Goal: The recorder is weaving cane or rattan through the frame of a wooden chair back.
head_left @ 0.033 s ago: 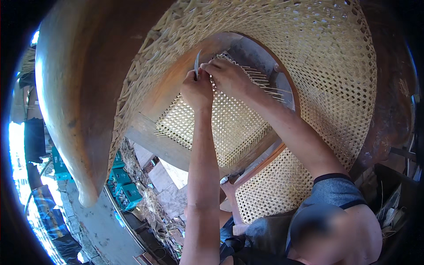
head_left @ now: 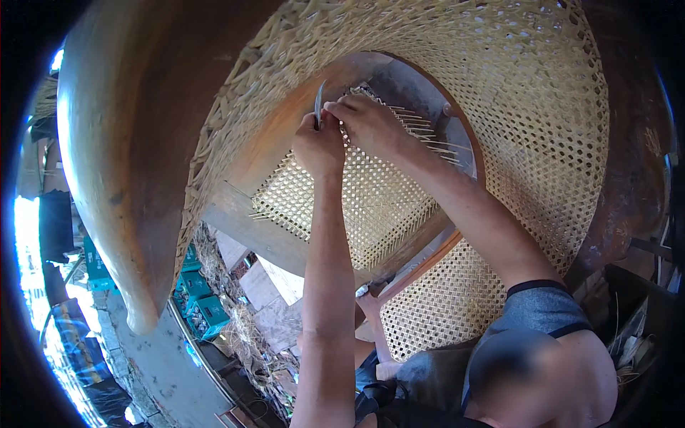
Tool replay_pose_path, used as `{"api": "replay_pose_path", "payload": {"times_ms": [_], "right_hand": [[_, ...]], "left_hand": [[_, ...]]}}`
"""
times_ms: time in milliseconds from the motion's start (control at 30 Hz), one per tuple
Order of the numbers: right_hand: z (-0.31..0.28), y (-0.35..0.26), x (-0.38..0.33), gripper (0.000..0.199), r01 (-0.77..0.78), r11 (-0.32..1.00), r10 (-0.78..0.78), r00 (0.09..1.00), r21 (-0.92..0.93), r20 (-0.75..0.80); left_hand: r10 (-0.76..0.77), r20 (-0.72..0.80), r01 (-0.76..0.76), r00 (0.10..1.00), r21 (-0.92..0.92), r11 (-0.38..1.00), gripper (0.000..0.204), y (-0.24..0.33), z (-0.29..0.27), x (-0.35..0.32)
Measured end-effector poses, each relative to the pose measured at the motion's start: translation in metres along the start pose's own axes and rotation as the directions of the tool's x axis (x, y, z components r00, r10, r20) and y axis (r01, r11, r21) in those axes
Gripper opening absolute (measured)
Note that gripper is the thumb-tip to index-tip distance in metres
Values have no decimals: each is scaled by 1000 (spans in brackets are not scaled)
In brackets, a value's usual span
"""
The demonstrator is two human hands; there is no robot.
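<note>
Wooden surround (head_left: 267, 139): cane panel (head_left: 385, 207) edging likely underway, left grip (head_left: 321, 148) clamped on curved blade (head_left: 318, 102), right grip (head_left: 369, 125) cannot tell, next move probably needs blade control

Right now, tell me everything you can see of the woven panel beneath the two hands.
The woven panel is a pale, straw-coloured sheet, apparently of cane strips, in an open lattice of small holes. Loose strand ends stick out along its upper-right, lower-right and lower-left edges. It lies turned diamond-wise over a brown wooden surface. The left forearm crosses in front of it, and the left hand and right hand hide part of its upper area; whether either presses on it cannot be told.
</note>
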State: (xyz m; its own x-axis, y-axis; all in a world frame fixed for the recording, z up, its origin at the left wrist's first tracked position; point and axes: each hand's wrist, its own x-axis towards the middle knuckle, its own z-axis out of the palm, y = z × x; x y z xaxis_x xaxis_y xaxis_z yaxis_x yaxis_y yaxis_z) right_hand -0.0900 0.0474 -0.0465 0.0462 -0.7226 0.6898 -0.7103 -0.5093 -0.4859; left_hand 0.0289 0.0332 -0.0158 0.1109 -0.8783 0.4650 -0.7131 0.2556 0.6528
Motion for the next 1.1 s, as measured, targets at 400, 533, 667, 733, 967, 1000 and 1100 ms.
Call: {"api": "replay_pose_path", "payload": {"times_ms": [400,533,667,733,967,1000,1100], "right_hand": [[9,-4,1,28,-213,970,211,977,120,28],[0,-8,6,30,-412,887,405,911,209,79],[7,0,-5,30,-201,971,200,979,132,21],[9,0,-7,30,-43,993,52,995,106,-88],[10,-1,0,20,-195,972,195,981,133,17],[11,-4,0,18,-201,976,200,980,87,26],[11,-8,-1,17,-178,983,178,984,32,14]], "left_hand": [[3,-3,-4,1000,-95,995,18,-5,-1,-3],[-105,31,104,994,48,993,20,4,-3,12],[-32,87,29,996,27,999,23,-2,-14,6],[-44,105,39,994,53,998,22,-12,-28,-1],[-49,204,80,978,-150,985,18,-38,-48,-48],[-54,200,85,978,-149,985,18,-42,-50,-51],[-103,214,155,971,-244,957,21,-47,-51,-64]]}}
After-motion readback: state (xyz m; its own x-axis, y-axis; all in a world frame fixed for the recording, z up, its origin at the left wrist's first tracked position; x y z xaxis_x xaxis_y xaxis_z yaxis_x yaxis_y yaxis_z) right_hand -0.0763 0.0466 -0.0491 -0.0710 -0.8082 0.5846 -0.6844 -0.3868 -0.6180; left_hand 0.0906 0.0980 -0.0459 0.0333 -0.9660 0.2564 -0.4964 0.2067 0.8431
